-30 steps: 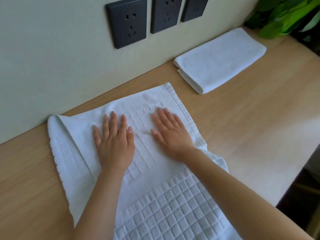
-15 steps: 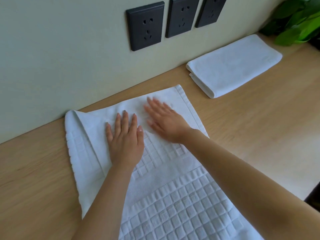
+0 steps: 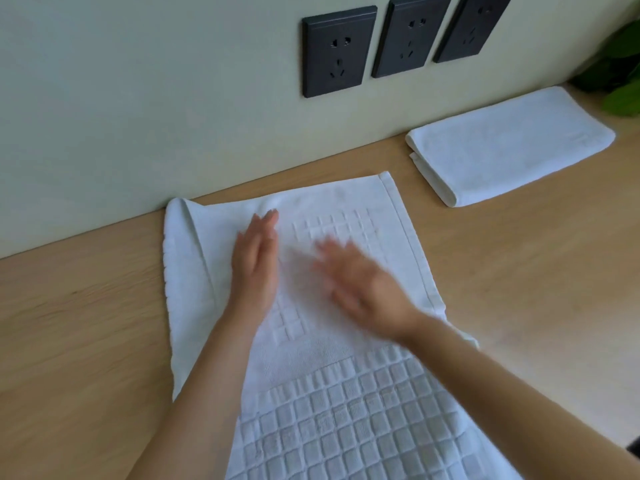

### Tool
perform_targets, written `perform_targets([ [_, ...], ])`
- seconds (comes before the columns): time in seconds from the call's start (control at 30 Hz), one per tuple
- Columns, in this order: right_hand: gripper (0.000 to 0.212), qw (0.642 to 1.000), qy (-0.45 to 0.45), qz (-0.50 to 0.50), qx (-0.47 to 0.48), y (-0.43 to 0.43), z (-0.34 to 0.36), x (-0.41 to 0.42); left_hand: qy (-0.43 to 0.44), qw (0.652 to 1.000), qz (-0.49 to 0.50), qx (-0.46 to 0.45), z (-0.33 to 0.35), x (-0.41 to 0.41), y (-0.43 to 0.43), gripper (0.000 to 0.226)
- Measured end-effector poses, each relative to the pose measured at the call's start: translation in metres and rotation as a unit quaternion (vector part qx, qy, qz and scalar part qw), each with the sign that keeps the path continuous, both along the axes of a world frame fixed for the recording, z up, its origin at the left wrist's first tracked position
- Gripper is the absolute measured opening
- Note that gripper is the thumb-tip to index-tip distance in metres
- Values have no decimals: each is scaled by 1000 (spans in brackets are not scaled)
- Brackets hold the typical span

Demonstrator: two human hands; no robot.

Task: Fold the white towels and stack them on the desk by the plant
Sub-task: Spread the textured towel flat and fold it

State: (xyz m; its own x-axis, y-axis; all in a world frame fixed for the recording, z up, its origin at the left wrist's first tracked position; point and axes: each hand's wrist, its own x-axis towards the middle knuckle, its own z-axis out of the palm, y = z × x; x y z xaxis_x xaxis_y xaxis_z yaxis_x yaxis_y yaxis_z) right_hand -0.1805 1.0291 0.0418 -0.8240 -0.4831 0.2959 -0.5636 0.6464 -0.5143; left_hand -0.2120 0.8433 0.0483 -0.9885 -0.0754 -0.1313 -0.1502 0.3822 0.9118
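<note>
Wooden bench along pale wall with three dark sockets. Fingers straight, gripping nothing: left hand and blurred right hand on spread towel. Beyond right hand, folded towel beside plant.

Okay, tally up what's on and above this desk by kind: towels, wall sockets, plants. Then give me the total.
Towels: 2, the spread towel and the folded towel
Wall sockets: 3
Plant: 1
Total: 6
</note>
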Motion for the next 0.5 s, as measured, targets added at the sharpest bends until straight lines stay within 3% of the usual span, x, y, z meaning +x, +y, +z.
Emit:
perform_targets([
  [0.07, 75, 988, -42, 135, 69, -18, -6, 34, -23, 992, 52, 109, 19, 11, -9, 41],
  [0.13, 94, 972, -36, 165, 163, -24, -17, 48, -20, 992, 62, 110, 30, 24, -15, 46],
  [0.2, 79, 976, 1, 161, 148, -26, -26, 49, -29, 989, 79, 120, 36, 35, -17, 45],
  [0.3, 34, 986, 57, 147, 53, -22, -35, 45, -20, 989, 95, 109, 40, 46, -13, 46],
  [0.4, 31, 995, 35, 95, -6, -20, -22, 41, 46, 987, 105, 114, 48, 52, -7, 50],
  [0.5, 34, 993, -30, -76, -79, 0, 17, 9, 114, 980, 120, 109, 48, 48, -1, 38],
])
